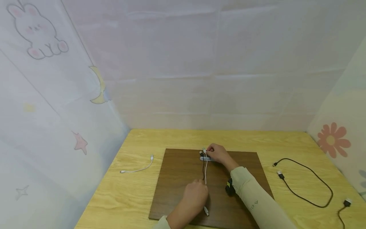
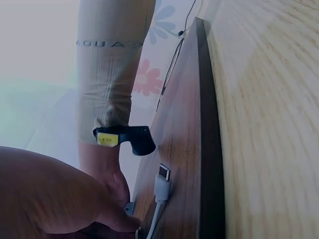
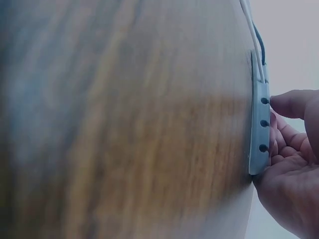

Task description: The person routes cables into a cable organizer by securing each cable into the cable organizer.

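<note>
A grey slotted cable holder (image 3: 259, 124) stands on the brown board (image 1: 177, 178), near its far edge. A white USB cable (image 1: 206, 171) and a black cable (image 1: 203, 168) run side by side from it towards me. My right hand (image 1: 219, 154) pinches the white cable beside its far plug (image 1: 204, 150); in the right wrist view its fingers curl behind the holder and partly hide there. Lower on the board my left hand (image 1: 194, 195) grips the white cable, whose near plug (image 2: 162, 184) sticks out past it. The black cable's near end is hidden at this hand.
A short white cable (image 1: 140, 170) lies on the yellow table (image 1: 114, 197) left of the board. To the right lie a long black USB cable (image 1: 311, 173) and another black plug (image 1: 347, 203). A black wrist device (image 1: 229, 187) sits at my right cuff.
</note>
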Demonstrator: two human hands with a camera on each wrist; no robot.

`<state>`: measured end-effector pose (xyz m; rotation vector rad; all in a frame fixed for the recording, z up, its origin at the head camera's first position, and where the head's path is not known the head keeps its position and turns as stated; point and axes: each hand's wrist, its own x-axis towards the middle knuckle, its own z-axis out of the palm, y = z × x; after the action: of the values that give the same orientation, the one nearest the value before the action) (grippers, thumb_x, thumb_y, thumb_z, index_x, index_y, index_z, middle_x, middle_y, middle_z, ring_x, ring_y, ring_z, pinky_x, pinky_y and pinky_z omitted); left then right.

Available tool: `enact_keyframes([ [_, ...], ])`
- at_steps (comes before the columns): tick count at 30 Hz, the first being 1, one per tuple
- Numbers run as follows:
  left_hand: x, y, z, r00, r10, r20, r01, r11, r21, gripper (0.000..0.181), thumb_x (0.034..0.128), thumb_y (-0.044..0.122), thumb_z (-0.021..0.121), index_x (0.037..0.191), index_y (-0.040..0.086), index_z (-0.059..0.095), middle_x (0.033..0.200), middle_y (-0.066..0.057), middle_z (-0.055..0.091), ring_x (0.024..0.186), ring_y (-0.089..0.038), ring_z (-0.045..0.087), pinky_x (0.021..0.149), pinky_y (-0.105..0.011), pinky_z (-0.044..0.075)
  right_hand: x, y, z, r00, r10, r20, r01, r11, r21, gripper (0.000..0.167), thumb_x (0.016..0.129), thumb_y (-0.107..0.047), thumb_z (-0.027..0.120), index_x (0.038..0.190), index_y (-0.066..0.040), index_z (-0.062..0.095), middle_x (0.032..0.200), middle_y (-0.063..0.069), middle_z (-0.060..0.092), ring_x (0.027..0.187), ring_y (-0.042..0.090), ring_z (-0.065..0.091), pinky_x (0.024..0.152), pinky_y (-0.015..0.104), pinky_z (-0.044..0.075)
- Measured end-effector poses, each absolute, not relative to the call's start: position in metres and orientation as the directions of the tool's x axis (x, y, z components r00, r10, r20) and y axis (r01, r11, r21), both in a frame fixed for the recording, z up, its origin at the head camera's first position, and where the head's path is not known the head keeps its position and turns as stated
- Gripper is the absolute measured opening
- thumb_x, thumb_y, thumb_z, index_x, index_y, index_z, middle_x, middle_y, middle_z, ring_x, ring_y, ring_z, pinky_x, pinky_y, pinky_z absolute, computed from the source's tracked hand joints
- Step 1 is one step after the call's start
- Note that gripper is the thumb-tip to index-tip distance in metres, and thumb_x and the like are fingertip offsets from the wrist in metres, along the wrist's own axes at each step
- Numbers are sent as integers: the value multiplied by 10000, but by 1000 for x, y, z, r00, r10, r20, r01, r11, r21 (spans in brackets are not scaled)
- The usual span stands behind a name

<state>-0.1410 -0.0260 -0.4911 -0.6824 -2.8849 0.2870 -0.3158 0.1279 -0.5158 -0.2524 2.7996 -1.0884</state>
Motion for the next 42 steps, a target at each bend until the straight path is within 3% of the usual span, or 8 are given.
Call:
enact_keyframes([
  [9, -144, -24, -489, -889, 449, 87, 429, 884, -185, 30, 805, 166, 785, 826, 187, 778, 831, 50, 663, 755, -109, 614, 568, -275, 541, -300, 147, -512, -957, -288, -39, -172, 668, -724, 267, 981, -174, 644, 1188, -9, 603, 1109, 115, 648, 1016, 258, 615, 884, 451, 517],
  [16, -144, -30, -491, -879, 454, 146, 431, 887, -168, 62, 759, 138, 796, 768, 177, 750, 785, 74, 648, 716, -104, 612, 539, -279, 530, -285, 164, -505, -926, -376, 26, -304, 704, -642, 368, 971, -117, 657, 1286, 51, 570, 1234, 197, 628, 1146, 370, 599, 974, 536, 489],
  [26, -142, -36, -492, -869, 464, 173, 447, 885, -132, 98, 871, 174, 721, 783, 173, 764, 802, 88, 677, 751, -111, 647, 548, -292, 543, -232, 198, -496, -904, -427, 13, -366, 760, -538, 482, 964, -121, 683, 1379, 59, 514, 1387, 261, 542, 1320, 458, 487, 1078, 601, 397],
  [30, -141, -36, -492, -877, 453, 161, 441, 892, -102, 149, 896, 205, 704, 760, 163, 750, 788, 72, 665, 732, -127, 646, 550, -302, 540, -202, 211, -496, -886, -460, -62, -361, 767, -530, 585, 955, -211, 709, 1430, 42, 480, 1492, 299, 439, 1389, 499, 397, 1103, 640, 345],
  [35, -143, -40, -490, -872, 465, 152, 454, 885, -100, 120, 805, 151, 768, 704, 153, 701, 729, 45, 644, 632, -155, 630, 481, -304, 502, -164, 224, -493, -830, -538, -145, -379, 736, -561, 772, 924, -405, 727, 1500, 9, 421, 1587, 309, 288, 1437, 574, 242, 1081, 727, 280],
  [38, -148, -42, -488, -867, 485, 115, 476, 874, -99, 134, 772, 119, 795, 704, 144, 682, 713, 30, 637, 607, -157, 630, 455, -294, 486, -148, 229, -491, -820, -552, -155, -389, 735, -555, 843, 907, -497, 713, 1526, -21, 397, 1606, 293, 263, 1439, 587, 217, 1043, 763, 285],
  [42, -155, -46, -485, -862, 503, 63, 500, 864, -62, 151, 815, 97, 768, 710, 139, 667, 722, 22, 644, 636, -142, 646, 488, -278, 502, -134, 235, -490, -824, -546, -150, -399, 749, -529, 905, 875, -572, 704, 1547, -61, 379, 1611, 286, 256, 1428, 596, 233, 999, 784, 309],
])
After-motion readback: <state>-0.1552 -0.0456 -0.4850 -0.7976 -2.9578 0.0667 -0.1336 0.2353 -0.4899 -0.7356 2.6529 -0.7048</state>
